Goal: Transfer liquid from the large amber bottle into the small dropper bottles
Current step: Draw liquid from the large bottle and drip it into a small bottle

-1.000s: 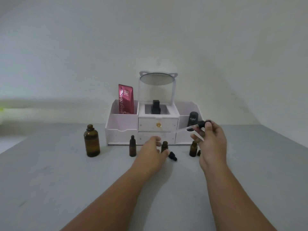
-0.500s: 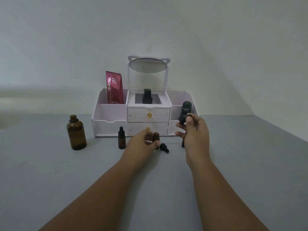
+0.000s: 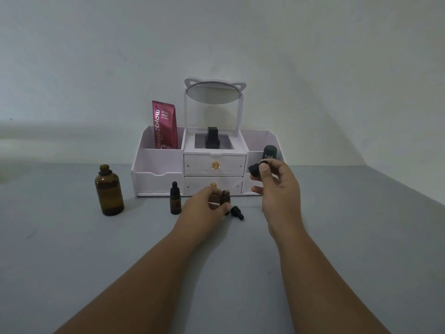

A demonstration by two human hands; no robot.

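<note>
At centre frame the left hand [image 3: 204,206] wraps its fingers around a small open dropper bottle [image 3: 225,199] standing on the grey bench [image 3: 72,249]. Just right of it, the right hand [image 3: 277,189] is raised and pinches a black dropper bulb [image 3: 255,170] between thumb and fingers; a thin glass tube slants down-left from it toward the bottle's mouth. A loose black cap [image 3: 237,212] lies on the bench between the hands. Left of centre stands a capped dropper bottle [image 3: 175,201], and further left the large amber bottle [image 3: 109,191], uncapped and upright. Behind them sits a white organiser [image 3: 156,174] with a mirror [image 3: 214,92] and a red tube [image 3: 165,125].
</note>
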